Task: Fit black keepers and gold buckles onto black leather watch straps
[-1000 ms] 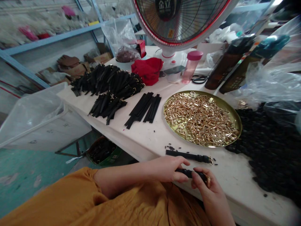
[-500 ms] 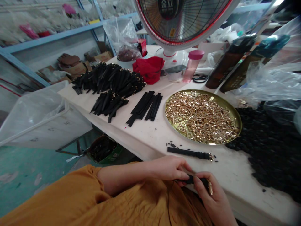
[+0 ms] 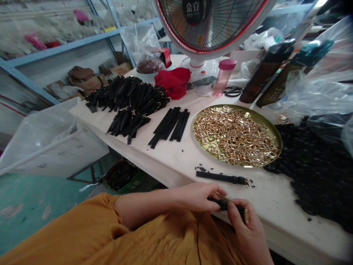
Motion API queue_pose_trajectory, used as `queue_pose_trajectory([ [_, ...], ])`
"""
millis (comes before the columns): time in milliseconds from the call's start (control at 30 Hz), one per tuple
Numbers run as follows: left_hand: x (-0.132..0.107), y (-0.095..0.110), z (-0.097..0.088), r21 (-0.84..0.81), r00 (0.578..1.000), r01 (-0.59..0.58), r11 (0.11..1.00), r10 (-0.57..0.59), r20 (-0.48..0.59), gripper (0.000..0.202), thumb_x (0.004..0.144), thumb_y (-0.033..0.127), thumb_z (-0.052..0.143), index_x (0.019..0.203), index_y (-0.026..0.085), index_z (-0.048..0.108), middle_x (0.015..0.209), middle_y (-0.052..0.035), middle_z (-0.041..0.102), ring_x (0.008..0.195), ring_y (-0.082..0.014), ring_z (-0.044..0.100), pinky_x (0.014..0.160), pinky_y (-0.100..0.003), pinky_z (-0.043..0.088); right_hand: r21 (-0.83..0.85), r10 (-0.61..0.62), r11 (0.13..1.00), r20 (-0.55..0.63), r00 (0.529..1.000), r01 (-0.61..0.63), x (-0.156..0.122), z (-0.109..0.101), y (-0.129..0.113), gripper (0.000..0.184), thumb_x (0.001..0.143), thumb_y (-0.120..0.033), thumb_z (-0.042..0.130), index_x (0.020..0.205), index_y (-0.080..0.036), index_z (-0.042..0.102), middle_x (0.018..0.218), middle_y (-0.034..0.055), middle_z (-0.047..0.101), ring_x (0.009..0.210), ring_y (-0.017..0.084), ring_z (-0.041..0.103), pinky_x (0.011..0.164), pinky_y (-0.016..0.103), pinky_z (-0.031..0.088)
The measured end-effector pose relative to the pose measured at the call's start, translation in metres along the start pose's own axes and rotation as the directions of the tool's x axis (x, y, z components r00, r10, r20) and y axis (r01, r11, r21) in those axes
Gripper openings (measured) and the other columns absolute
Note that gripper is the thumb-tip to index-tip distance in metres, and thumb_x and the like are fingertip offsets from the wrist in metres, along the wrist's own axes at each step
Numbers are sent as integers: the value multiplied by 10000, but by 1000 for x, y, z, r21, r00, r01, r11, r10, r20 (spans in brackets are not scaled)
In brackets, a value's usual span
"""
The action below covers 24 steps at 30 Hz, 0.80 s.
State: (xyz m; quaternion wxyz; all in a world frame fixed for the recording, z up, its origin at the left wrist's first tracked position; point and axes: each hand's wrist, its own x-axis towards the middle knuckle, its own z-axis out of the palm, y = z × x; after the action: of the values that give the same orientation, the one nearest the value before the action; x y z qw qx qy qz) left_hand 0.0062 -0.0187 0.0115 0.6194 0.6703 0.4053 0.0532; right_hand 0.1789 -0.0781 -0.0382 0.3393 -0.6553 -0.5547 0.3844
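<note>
Between my hands, over the table's front edge, is a black watch strap point(image 3: 223, 204) with a gold buckle point(image 3: 246, 215) at its right end. My right hand point(image 3: 246, 224) is closed around the buckle end, thumb on top. At the strap's other end, my left hand point(image 3: 202, 197) pinches it between thumb and fingers. A dark loop sits on the strap between the hands. Just beyond, another buckled black strap point(image 3: 223, 177) lies flat, with small black bits around it. Past that stands a round gold tray point(image 3: 202, 152) heaped with gold buckles point(image 3: 237, 136).
Flat black strips point(image 3: 168, 125) lie left of the tray, near piles of buckled straps point(image 3: 127, 92). Black loops point(image 3: 317, 176) cover the right side. A fan point(image 3: 204, 66), red cloth point(image 3: 173, 82), pink-lidded bottle point(image 3: 223, 79) and scissors point(image 3: 233, 92) stand behind. A white bin point(image 3: 52, 147) is at left.
More of the strap now shows between my hands, with its loop in view. My left hand's fingers have lifted and spread slightly. The camera view has shifted a little.
</note>
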Motion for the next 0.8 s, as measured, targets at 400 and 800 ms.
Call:
queue_pose_trajectory([
  [400, 8, -5, -1, -86, 966, 198, 976, -180, 184, 184, 801, 308, 474, 757, 149, 555, 595, 36, 562, 503, -70, 509, 528, -185, 403, 82, 91, 992, 12, 996, -92, -3, 0, 5, 258, 779, -469, 487, 787, -212, 507, 597, -13, 515, 552, 159, 487, 503, 275, 377],
  [800, 6, 0, 1, -17, 974, 93, 996, -88, 207, 212, 822, 252, 449, 640, 152, 495, 581, 40, 543, 500, -58, 499, 524, -166, 393, 80, -17, 997, 85, 996, 10, -6, -7, -7, 182, 792, -406, 500, 752, -230, 519, 625, -20, 515, 577, 154, 467, 555, 267, 377],
])
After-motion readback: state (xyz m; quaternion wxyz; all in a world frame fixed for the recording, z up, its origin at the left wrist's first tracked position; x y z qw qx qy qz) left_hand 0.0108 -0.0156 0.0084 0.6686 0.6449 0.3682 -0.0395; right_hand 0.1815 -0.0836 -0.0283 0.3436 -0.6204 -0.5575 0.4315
